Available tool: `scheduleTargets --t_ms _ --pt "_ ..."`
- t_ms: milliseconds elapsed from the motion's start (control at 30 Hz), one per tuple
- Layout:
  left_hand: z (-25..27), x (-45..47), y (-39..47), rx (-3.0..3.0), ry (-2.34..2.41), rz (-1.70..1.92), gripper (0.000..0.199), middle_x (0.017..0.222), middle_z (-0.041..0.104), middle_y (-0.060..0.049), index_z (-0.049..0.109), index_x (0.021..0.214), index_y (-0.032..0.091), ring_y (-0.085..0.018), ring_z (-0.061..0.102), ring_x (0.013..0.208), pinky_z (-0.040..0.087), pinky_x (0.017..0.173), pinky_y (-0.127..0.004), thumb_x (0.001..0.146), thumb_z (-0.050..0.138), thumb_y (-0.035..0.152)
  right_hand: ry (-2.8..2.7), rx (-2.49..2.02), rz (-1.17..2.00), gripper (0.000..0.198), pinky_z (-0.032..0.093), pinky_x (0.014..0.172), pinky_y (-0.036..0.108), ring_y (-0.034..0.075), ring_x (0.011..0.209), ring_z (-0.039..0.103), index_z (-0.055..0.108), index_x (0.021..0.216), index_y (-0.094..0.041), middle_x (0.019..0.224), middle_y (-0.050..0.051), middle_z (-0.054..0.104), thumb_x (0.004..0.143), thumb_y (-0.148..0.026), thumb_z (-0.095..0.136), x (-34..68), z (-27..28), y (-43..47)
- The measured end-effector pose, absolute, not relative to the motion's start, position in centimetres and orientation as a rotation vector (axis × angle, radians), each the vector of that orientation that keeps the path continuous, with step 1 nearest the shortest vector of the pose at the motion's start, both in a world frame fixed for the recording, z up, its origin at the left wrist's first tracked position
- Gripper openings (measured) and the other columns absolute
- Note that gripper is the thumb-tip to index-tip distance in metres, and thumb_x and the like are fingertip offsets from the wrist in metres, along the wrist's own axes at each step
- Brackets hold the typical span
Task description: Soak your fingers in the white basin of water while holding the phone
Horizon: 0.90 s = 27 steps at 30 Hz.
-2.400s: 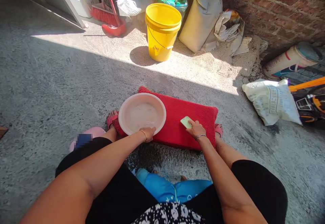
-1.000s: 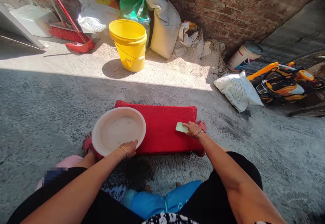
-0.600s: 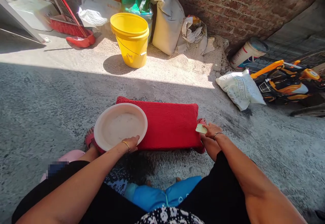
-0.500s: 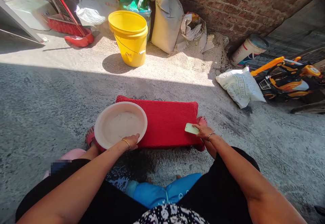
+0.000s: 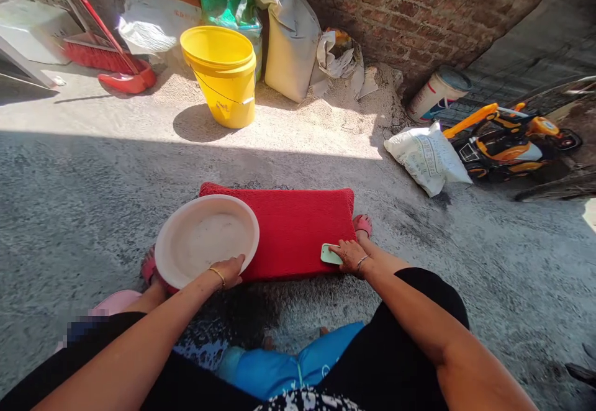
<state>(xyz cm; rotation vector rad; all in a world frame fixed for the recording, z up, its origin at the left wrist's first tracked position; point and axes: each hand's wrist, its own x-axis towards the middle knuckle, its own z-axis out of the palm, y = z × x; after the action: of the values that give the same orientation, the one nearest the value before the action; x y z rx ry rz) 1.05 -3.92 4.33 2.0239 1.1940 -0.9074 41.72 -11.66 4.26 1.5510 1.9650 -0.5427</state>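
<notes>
On rough gray floor (image 5: pixel 84 206), with a brick wall (image 5: pixel 400 13) behind the red cloth (image 5: pixel 298 228). On its left end, holding a pale basin (image 5: pixel 205 243) by the rim with the left hand (image 5: pixel 229 272). At the cloth's right end, gripping a small light-green block (image 5: pixel 328 254) in the right hand (image 5: pixel 351 256).

My basin (image 5: pixel 207 234) was pale pinkish white, the block (image 5: pixel 327 254) a pale green, the plush cloth (image 5: pixel 298 231) plain red. My 2 sandals (image 5: pixel 364 225) were pinkish red, my trousers (image 5: pixel 395 349) black, my top (image 5: pixel 307 401) black with white blotches, the bucket (image 5: pixel 221 82) bright yellow.
</notes>
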Motion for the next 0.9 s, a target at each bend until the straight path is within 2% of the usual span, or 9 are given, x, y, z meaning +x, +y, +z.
scheduleTargets --t_ms 133,267,367,433,500,567,633,900 --pt "4.5 1.1 -3.9 2.006 1.202 -0.907 0.06 0.132 0.059 -0.019 0.043 0.135 0.016 -0.033 0.061 0.115 0.047 0.096 -0.046 0.077 0.053 0.029 1.816 1.623 -0.497 0.072 0.033 0.094 0.041 0.031 0.109 0.055 0.048 0.138 -0.027 0.122 0.016 0.055 0.07 -0.028 0.069 44.3 4.8 -12.2" --pt "4.6 1.2 -3.8 2.008 1.196 -0.917 0.06 0.132 0.059 -0.019 0.042 0.135 0.016 -0.033 0.062 0.114 0.047 0.096 -0.046 0.077 0.053 0.03 1.738 1.671 -0.545 0.076 0.034 0.09 0.039 0.03 0.107 0.055 0.04 0.144 -0.023 0.125 0.017 0.054 0.073 -0.031 0.066 44.8 4.4 -12.7" --pt "5.0 1.4 -3.8 1.999 1.189 -0.94 0.06 0.134 0.058 -0.018 0.041 0.136 0.016 -0.032 0.061 0.115 0.047 0.096 -0.045 0.078 0.053 0.03 1.765 1.644 -0.55 0.079 0.034 0.09 0.038 0.029 0.106 0.054 0.038 0.146 -0.022 0.125 0.017 0.054 0.073 -0.027 0.067 44.5 3.9 -12.4" --pt "5.2 1.6 -3.8 2.007 1.179 -0.961 0.06 0.134 0.057 -0.018 0.04 0.136 0.016 -0.032 0.061 0.117 0.047 0.096 -0.044 0.079 0.053 0.03 1.788 1.616 -0.507 0.071 0.034 0.091 0.039 0.029 0.109 0.053 0.044 0.142 -0.026 0.125 0.016 0.054 0.074 -0.023 0.065 45.1 4.0 -12.0" --pt "5.3 1.7 -3.7 2.014 1.168 -0.977 0.061 0.135 0.057 -0.019 0.039 0.137 0.015 -0.032 0.06 0.118 0.047 0.096 -0.043 0.08 0.053 0.03 1.763 1.646 -0.424 0.055 0.033 0.092 0.042 0.03 0.112 0.052 0.052 0.135 -0.03 0.126 0.014 0.055 0.081 -0.023 0.058 46.4 4.6 -11.6" --pt "5.3 1.7 -3.6 2.007 1.16 -0.985 0.063 0.136 0.056 -0.02 0.039 0.139 0.014 -0.033 0.06 0.118 0.047 0.096 -0.044 0.08 0.054 0.029 1.684 1.723 -0.348 0.042 0.033 0.091 0.044 0.032 0.112 0.052 0.058 0.129 -0.029 0.123 0.015 0.056 0.088 -0.025 0.05 47.7 5.3 -11.1" --pt "5.2 1.7 -3.6 1.991 1.159 -0.978 0.065 0.136 0.056 -0.021 0.039 0.139 0.013 -0.033 0.06 0.118 0.047 0.096 -0.044 0.079 0.056 0.028 1.62 1.781 -0.32 0.038 0.033 0.091 0.046 0.034 0.11 0.053 0.062 0.124 -0.026 0.12 0.017 0.057 0.089 -0.03 0.05 48.1 5.8 -10.9" --pt "5.2 1.7 -3.5 2.007 1.184 -0.968 0.063 0.135 0.058 -0.019 0.042 0.138 0.015 -0.032 0.061 0.117 0.048 0.095 -0.044 0.078 0.056 0.026 1.832 1.693 -0.406 0.056 0.035 0.09 0.04 0.028 0.109 0.053 0.051 0.136 -0.033 0.122 0.012 0.055 0.081 -0.026 0.059 44.6 4.0 -10.3"
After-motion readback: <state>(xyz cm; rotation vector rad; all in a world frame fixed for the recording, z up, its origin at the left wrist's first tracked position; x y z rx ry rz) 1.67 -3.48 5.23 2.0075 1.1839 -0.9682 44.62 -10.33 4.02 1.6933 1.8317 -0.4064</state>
